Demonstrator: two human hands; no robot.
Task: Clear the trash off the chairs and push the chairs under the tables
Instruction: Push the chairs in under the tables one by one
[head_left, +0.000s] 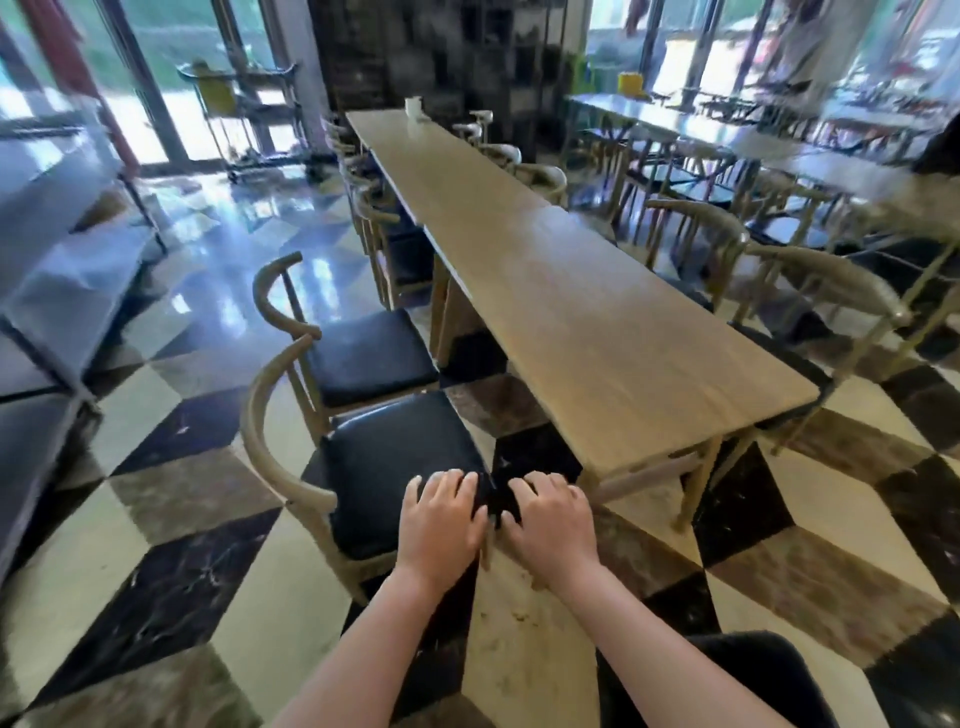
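Observation:
The nearest chair (384, 467) has a curved wooden back and a black cushion, and stands pulled out to the left of a long wooden table (597, 322). My left hand (441, 519) lies palm down on the front right corner of its seat. My right hand (550, 519) is just beside that corner, fingers curled down; whether it grips the seat edge is unclear. A second matching chair (363, 353) stands behind it, also out from the table. Both black seats look bare.
More chairs line both sides of the table, with some on the right (831, 280) angled out. A white cup (414, 108) sits at the far end. Grey tables (67, 280) stand at left, with a trolley (244, 104) by the windows. The checkered floor is glossy.

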